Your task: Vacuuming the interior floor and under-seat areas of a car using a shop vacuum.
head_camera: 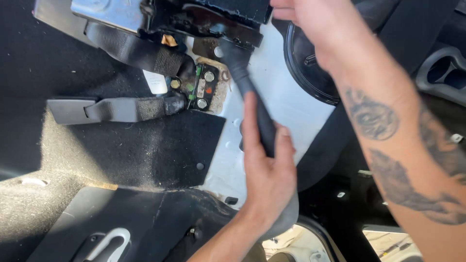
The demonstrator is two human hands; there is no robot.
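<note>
— Where's the left hand (267, 170)?

— It comes up from six o'clock, wrist bent, palm turned in. Its fingers are wrapped around a black hose (252, 97), thumb laid straight along it toward twelve.

— And the hose?

— It runs from that grip up toward eleven o'clock, its tip at the black metal bracket (218, 24), above the white floor panel (286, 102).

— The right hand (315, 24)?

— The tattooed forearm (398, 140) slants in from four o'clock. The hand sits at one o'clock over the round black cover (310, 73), blurred and cut by the edge; I cannot tell whether it grips anything.

— Nearby?

— Seat-belt buckles (116, 109) at nine o'clock on dark carpet (145, 155).
</note>
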